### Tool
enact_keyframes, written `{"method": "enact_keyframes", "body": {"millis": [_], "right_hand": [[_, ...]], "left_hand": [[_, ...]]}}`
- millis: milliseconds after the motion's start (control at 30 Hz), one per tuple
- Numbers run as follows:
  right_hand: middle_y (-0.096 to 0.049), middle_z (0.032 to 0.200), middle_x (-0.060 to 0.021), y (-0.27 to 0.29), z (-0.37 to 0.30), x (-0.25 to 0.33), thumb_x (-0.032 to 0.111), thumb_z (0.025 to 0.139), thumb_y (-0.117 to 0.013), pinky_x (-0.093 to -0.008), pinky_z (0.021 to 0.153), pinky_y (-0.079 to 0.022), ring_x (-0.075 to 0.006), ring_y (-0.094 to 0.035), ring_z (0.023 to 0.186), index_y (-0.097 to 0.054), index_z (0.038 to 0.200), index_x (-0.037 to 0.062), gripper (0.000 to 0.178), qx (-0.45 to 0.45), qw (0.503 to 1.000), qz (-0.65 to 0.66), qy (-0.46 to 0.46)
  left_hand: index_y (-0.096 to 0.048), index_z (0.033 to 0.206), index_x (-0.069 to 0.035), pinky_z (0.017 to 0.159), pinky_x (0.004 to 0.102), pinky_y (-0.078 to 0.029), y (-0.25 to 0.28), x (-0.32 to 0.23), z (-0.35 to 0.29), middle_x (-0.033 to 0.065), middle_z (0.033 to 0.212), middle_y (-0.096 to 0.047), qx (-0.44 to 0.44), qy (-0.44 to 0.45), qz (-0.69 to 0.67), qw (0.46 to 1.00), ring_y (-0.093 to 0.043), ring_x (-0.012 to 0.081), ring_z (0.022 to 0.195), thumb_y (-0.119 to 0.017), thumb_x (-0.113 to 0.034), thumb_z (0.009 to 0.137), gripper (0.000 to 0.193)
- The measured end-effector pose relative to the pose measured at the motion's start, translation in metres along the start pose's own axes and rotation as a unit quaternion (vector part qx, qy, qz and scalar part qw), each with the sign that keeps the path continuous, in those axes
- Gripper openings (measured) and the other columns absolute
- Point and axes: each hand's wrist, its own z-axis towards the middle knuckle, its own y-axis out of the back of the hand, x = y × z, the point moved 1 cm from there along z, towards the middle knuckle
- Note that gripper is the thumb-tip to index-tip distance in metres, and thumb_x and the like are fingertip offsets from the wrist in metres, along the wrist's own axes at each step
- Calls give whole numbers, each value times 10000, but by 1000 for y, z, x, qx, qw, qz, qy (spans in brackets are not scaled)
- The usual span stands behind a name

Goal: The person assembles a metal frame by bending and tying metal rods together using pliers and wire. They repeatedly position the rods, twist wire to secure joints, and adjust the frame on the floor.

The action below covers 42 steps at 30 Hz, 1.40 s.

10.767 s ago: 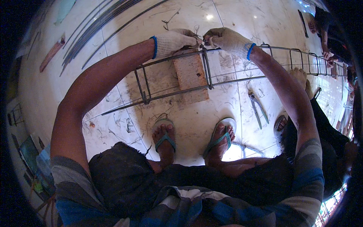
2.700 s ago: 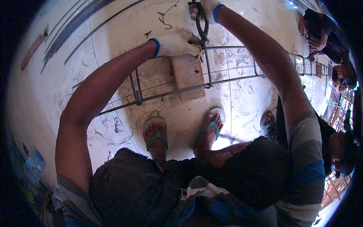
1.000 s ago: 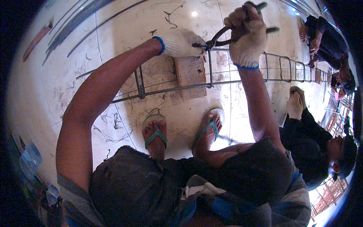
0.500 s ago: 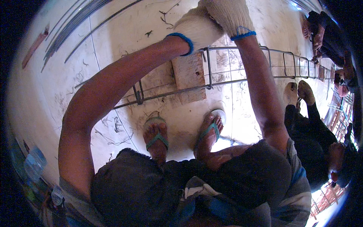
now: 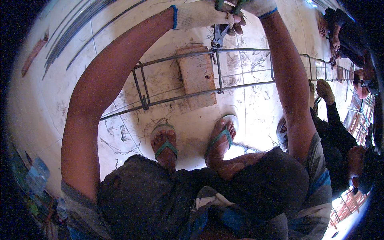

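Both my hands wear off-white knitted gloves with blue cuffs and meet at the top edge. A pair of metal pincers (image 5: pixel 217 37) with green handles points down between them, jaws at the joint of a steel bar and a stirrup. My left hand (image 5: pixel 202 15) is closed around the handles from the left. My right hand (image 5: pixel 256 7), partly cut off by the picture's edge, grips them from the other side. Below lies a long rebar cage (image 5: pixel 176 97) with rectangular stirrups, running left to right. Under it is a worn wooden board (image 5: pixel 196 78).
My sandalled feet (image 5: pixel 166 146) stand just nearer than the cage. Loose steel rods (image 5: pixel 76 30) lie at the far left, beside a reddish-brown piece (image 5: pixel 35 54). Wire scraps (image 5: pixel 123 134) litter the tiled floor. Co-workers (image 5: pixel 340 36) crouch along the cage at the right.
My hands have drawn apart slightly, the left shifting left and up, so the pincers now show at the bar joint. The near co-worker's gloved hands have moved at the right.
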Motion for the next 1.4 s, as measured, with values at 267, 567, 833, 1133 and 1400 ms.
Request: {"method": "enact_keyframes", "body": {"millis": [267,567,833,1133,1400], "right_hand": [[-572,1091,-125,-26,-12,-11,656,927,-565,-470,872,-474,-281,-575,957,-478,1366,70,737,-116,984,14,136],[-480,803,-12,-73,-70,-33,484,963,-532,-370,703,-422,-191,-474,727,-589,1080,97,407,-239,911,-84,327],[-489,883,-28,-82,-97,-59,410,811,-666,-404,786,-363,-208,-432,820,-675,1169,73,491,-154,891,-175,390],[-571,1200,-92,-80,-76,-47,393,898,-734,-411,977,-463,-242,-571,1078,-403,1511,82,763,-165,898,-312,263],[-592,1453,-148,-56,-39,-16,382,975,-703,-469,1080,-511,-287,-637,1240,-283,1669,115,854,-73,959,-242,125]], "left_hand": [[-513,1478,-11,1050,339,-485,-2,16,-38,159,1330,-647,-31,33,-83,996,-635,233,1171,-693,-305,967,616],[-477,1580,-72,1167,401,-450,-48,45,-98,236,1519,-578,-36,126,159,979,-596,365,1358,-635,-240,917,702],[-620,1397,-61,1012,482,-523,-63,5,-80,260,1258,-683,40,164,298,940,-662,428,1133,-545,-216,959,471],[-638,1342,-35,1033,489,-512,-70,25,-82,252,1259,-663,-8,82,324,942,-646,443,1149,-513,-202,973,424],[-579,1389,-43,962,520,-519,-68,31,-80,254,1224,-668,2,76,338,938,-648,449,1088,-527,-219,993,435]]}}
